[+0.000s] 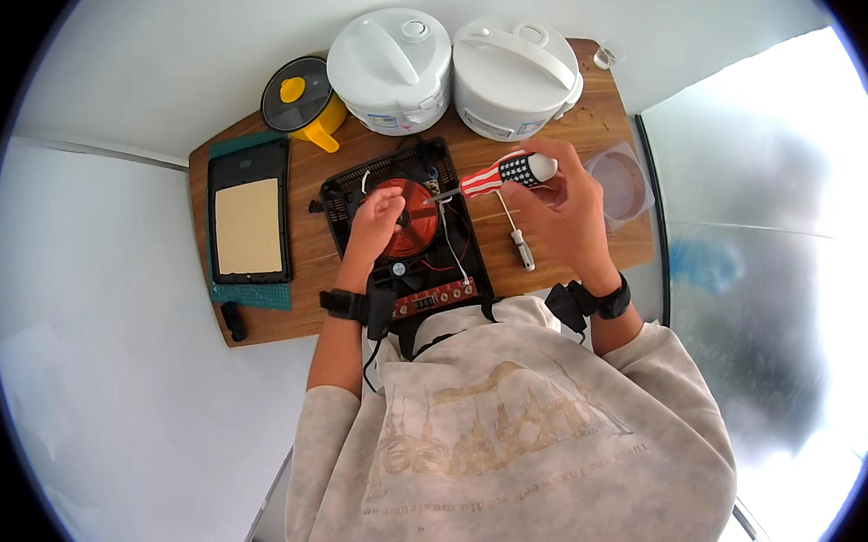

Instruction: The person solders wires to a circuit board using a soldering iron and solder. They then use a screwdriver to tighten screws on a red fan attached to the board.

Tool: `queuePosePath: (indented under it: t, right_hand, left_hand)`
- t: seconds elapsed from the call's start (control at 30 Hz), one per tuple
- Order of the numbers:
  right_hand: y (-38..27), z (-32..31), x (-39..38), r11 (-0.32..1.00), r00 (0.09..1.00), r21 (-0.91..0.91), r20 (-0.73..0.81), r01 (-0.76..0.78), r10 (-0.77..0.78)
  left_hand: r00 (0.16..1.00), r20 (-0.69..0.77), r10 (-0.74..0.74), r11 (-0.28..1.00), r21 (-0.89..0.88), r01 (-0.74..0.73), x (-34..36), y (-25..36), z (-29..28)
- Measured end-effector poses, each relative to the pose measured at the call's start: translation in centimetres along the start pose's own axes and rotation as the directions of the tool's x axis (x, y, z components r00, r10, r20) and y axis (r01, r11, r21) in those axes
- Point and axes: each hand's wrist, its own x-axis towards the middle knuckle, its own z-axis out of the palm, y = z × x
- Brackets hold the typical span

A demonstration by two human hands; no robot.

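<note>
My right hand [575, 212] grips a screwdriver [488, 179] by its thick red, white and blue handle with a white end. The metal shaft points left, its tip above the right part of a round copper coil [418, 235]. That coil sits in the opened black housing of an induction cooker [467, 260], where wires and a red control board [435, 298] lie exposed. Over the coil's left side is my left hand [379, 220], fingers curled together; whatever they may hold is too small to make out. A second, thinner screwdriver [522, 251] rests on the table beside the housing.
Two white rice cookers [387, 74] [513, 79] and a yellow pot [326, 116] with a dark lid stand along the back. At left, a black panel [247, 173] lies on a green mat [270, 296]. A clear plastic container [621, 185] sits at the wooden table's right edge.
</note>
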Motion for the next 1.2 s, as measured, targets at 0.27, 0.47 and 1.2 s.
queuePosePath:
  t: [0.27, 0.47, 1.2]
  right_hand:
    - [1.1, 0.1, 0.6, 0.998, 0.998, -0.007, -0.015, -0.065, 0.065]
    - [1.4, 0.4, 1.0, 0.997, 0.996, 0.011, -0.043, -0.077, 0.077]
    - [1.7, 2.0, 2.1, 1.000, 1.000, -0.003, -0.017, -0.017, 0.017]
  left_hand:
    - [0.972, -0.144, 0.188, 0.488, 0.872, 0.035, 2.9, -1.5, 2.8]
    - [0.980, -0.159, 0.116, 0.433, 0.896, 0.094, 3.9, -3.2, 3.1]
    - [0.980, -0.123, 0.159, 0.437, 0.899, 0.042, 4.7, -4.5, 2.6]
